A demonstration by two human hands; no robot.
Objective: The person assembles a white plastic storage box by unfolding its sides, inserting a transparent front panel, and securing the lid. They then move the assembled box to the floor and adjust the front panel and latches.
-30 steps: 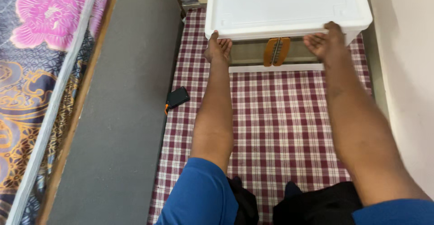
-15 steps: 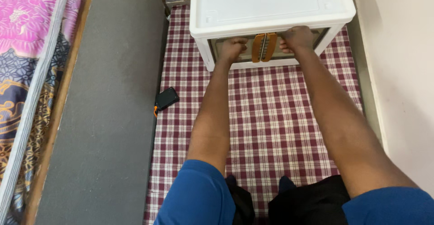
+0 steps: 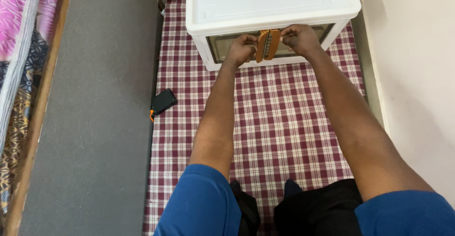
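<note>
A white plastic storage box (image 3: 270, 1) with a clear front stands on the chequered cloth ahead of me. Two orange-brown handles (image 3: 268, 44) sit side by side at the middle of its front doors. My left hand (image 3: 242, 49) grips the left handle with curled fingers. My right hand (image 3: 297, 38) grips the right handle the same way. Both arms stretch forward from blue sleeves. The box's inside is hidden behind the glare on the doors.
A maroon and white chequered cloth (image 3: 265, 117) covers the floor under the box and my legs. A small black device with an orange strap (image 3: 163, 102) lies at its left edge. Grey floor (image 3: 95, 122) runs left, a floral-covered bed (image 3: 19, 37) beyond. A cream wall (image 3: 417, 65) stands right.
My hands moved from the box's lower outer corners inward to the two centre handles and closed on them. The view has shifted slightly, bringing the box front closer.
</note>
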